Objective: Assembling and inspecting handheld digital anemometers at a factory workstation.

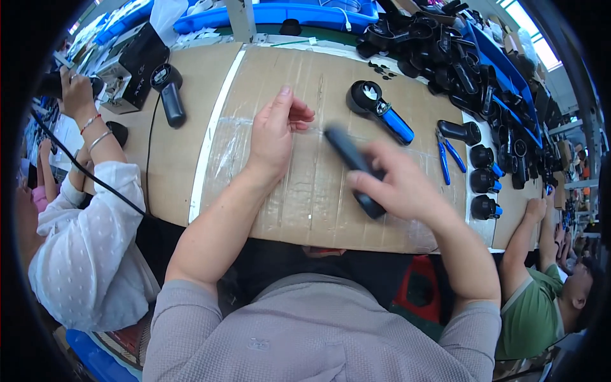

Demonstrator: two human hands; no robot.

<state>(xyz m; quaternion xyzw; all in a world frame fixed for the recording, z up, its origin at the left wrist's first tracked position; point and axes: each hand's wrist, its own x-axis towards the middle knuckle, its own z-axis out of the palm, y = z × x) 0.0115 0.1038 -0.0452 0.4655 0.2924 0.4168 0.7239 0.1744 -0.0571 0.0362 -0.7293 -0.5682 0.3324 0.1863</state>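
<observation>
Blurring black handle [354, 170] under right hand [402, 188]

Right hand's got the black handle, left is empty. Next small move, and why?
Probably bring the left hand across to steady the black handle. Only the right hand grips it, mid-air and motion-blurred, while the left rests open and empty on the cardboard beside it.

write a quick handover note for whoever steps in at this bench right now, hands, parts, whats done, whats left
Right hand: gripping a dark handle piece, blurred in motion.
Left hand: empty, open, resting on the cardboard mat.
Parts: a fan with a blue handle lies ahead on the mat; blue pliers and three black heads to the right; a heap of black parts at the far right.
Done: cannot tell.
Left: the heap looks unworked.
</observation>
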